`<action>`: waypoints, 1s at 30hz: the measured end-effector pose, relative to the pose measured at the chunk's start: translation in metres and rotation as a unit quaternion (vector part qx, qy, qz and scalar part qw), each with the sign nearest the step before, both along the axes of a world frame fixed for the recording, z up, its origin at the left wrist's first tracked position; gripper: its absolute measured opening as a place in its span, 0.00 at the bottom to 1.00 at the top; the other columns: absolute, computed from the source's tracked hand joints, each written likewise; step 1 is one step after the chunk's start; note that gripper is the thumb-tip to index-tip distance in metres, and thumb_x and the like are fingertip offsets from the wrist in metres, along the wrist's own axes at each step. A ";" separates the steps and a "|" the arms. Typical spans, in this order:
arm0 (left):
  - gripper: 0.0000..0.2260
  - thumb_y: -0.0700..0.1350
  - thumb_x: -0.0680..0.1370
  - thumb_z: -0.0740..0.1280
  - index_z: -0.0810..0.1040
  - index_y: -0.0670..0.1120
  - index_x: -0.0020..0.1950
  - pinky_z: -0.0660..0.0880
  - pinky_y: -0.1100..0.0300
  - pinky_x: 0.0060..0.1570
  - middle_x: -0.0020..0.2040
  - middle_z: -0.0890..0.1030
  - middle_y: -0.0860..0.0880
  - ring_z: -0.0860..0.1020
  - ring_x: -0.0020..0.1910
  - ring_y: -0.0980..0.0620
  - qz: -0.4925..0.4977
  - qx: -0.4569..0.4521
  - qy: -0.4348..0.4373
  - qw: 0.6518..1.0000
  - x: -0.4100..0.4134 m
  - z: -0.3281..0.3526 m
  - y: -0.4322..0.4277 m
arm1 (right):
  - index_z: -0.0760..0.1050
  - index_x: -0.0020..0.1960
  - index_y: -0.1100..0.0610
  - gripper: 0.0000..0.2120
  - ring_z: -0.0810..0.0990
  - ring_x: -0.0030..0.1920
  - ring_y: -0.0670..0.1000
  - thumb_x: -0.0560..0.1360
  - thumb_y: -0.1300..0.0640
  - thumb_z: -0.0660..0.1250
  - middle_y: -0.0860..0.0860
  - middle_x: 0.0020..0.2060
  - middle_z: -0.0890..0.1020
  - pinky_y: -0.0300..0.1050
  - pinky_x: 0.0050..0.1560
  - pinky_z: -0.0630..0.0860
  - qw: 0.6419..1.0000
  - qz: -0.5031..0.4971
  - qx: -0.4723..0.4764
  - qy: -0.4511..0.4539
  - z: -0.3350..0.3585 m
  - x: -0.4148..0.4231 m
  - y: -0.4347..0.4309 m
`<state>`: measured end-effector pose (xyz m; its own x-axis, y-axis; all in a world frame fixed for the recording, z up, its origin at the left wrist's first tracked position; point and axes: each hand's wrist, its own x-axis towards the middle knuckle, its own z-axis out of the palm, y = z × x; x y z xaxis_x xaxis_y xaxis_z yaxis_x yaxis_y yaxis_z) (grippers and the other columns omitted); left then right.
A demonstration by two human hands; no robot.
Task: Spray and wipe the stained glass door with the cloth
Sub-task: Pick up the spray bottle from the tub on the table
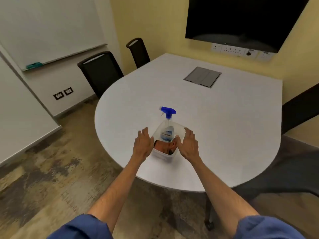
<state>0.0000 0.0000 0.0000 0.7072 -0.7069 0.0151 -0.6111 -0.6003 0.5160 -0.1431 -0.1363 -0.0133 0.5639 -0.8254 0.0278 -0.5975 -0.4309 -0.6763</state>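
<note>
A clear spray bottle with a blue trigger head stands upright in a white plastic tub near the front edge of the white table. A brownish cloth lies inside the tub in front of the bottle. My left hand is beside the tub's left wall, fingers apart, and my right hand is beside its right wall, fingers spread. Whether the palms touch the tub I cannot tell. No glass door is in view.
Two black chairs stand at the table's far left, another dark chair at the right. A grey cable hatch sits in the tabletop. A dark wall screen and a whiteboard hang on the walls.
</note>
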 end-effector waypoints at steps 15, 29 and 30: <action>0.24 0.54 0.81 0.64 0.66 0.46 0.75 0.74 0.53 0.63 0.69 0.77 0.44 0.78 0.64 0.43 -0.017 -0.020 0.113 0.993 0.059 -0.033 -0.100 | 0.60 0.77 0.55 0.29 0.69 0.73 0.55 0.80 0.51 0.66 0.54 0.74 0.68 0.53 0.73 0.67 0.993 0.070 0.083 0.046 -0.051 0.078 -0.088; 0.23 0.45 0.83 0.62 0.63 0.44 0.77 0.66 0.49 0.74 0.73 0.72 0.43 0.72 0.71 0.43 -0.067 0.065 0.197 0.976 0.087 -0.078 -0.158 | 0.70 0.70 0.60 0.22 0.77 0.66 0.56 0.80 0.53 0.67 0.56 0.66 0.78 0.55 0.71 0.71 0.982 0.122 0.134 -0.053 -0.078 0.108 -0.127; 0.23 0.46 0.83 0.62 0.63 0.44 0.77 0.65 0.48 0.74 0.74 0.71 0.44 0.71 0.72 0.43 -0.063 0.067 0.205 0.974 0.087 -0.080 -0.159 | 0.70 0.71 0.60 0.22 0.76 0.66 0.56 0.80 0.54 0.67 0.56 0.66 0.78 0.55 0.71 0.71 0.981 0.126 0.135 -0.053 -0.078 0.108 -0.129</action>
<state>0.0870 -0.1594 -0.0803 0.5423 -0.7644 -0.3488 -0.4435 -0.6130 0.6539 -0.0351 -0.2651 -0.0917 0.7566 -0.6459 -0.1023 -0.4148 -0.3530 -0.8386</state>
